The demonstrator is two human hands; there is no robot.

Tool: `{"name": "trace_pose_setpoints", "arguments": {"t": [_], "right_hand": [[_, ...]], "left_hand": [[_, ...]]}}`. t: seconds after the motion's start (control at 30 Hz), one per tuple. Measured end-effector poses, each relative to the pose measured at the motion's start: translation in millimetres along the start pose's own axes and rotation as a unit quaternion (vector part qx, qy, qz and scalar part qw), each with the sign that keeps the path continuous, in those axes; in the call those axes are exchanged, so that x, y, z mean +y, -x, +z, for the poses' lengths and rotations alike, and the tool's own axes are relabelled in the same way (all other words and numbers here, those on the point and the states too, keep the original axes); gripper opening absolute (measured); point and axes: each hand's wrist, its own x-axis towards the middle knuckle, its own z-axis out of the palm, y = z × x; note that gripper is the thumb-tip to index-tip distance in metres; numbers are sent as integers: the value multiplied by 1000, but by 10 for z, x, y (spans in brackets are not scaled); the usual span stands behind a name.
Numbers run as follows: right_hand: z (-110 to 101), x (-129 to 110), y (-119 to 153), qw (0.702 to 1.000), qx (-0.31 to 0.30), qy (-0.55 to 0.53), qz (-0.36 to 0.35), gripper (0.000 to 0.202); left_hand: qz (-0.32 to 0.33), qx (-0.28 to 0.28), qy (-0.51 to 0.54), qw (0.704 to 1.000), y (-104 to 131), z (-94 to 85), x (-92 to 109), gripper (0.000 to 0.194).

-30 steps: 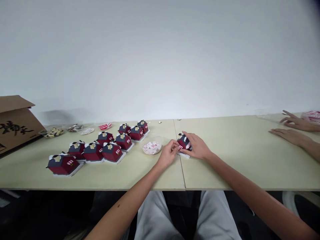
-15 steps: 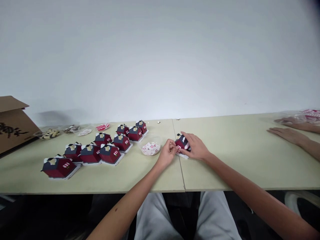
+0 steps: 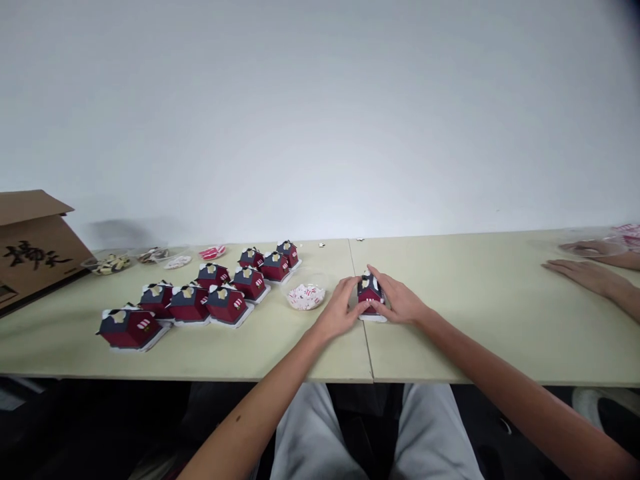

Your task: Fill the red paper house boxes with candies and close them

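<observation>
A small red toy house (image 3: 371,288) with a dark roof and a white base stands upright on the table in front of me. My left hand (image 3: 342,308) grips its left side, thumb on the front wall. From the right, my right hand (image 3: 401,300) wraps round the same house, its thumb also at the front. Fingers cover both side walls. Just left of my left hand is a clear bowl (image 3: 306,297) of small red-and-white striped pieces.
Several finished-looking red houses (image 3: 187,303) stand in rows on the left. Behind them are clear tubs (image 3: 107,264) of small parts and a cardboard box (image 3: 40,247). Another person's hands (image 3: 585,270) rest at the far right, beside a clear container (image 3: 593,243).
My left hand has gone from pinching at the house's front to gripping its left side. The house has turned, so its front wall faces me. My view has shifted slightly.
</observation>
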Motion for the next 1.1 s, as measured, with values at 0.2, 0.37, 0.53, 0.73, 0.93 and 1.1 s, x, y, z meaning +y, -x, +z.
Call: {"name": "trace_pose_setpoints", "arguments": {"t": [0.2,0.37,0.53,0.73,0.93,1.1], "right_hand": [[22,1,28,998,-20,-6,-52,86],[21,-26,32,998,-16,-37,-53,84],[-60,-66,0,996,14,-23,-81,82],[-145,-74,75,991,103,-91,-1,83],[-156,14,51,994,99,-8,52,53],[59,-388,-385,998,-6,28,-58,48]], "left_hand": [[57,-44,-3,997,14,-47,103,69],[67,-16,5,998,9,-18,156,63],[65,34,-31,997,6,55,232,63],[46,222,-60,972,381,-436,447,61],[-104,347,-180,915,1485,-1740,433,65],[-203,293,-334,873,2020,-2367,196,57]]}}
